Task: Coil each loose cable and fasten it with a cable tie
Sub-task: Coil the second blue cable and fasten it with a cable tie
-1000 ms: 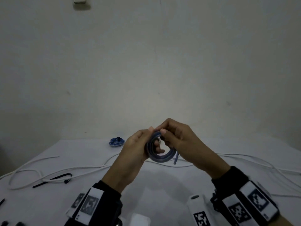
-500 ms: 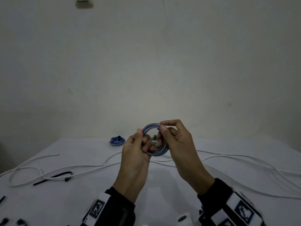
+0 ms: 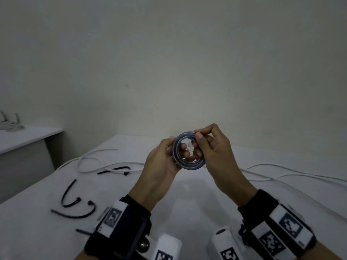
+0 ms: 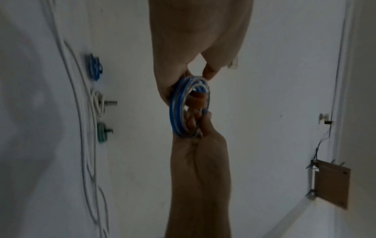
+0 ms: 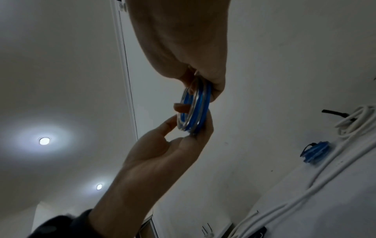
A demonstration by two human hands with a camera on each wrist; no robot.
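Honestly there's no readable text, brand or number showing anywhere in these shots. The only sign-like things are the black-and-white square marker patterns sitting on the wristbands in the head view, one on the left wrist band [image 3: 112, 217] at about 7 o'clock and a couple on the right wrist band [image 3: 279, 232] at about 5 o'clock, plus more on the white blocks at the bottom edge. They're just coded squares, nothing spelling out letters or digits.

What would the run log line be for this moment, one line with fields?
step: coiling | left hand: grips blue coil | right hand: pinches coil top | tie: none on coil seen | black ties: on table | white cable: loose
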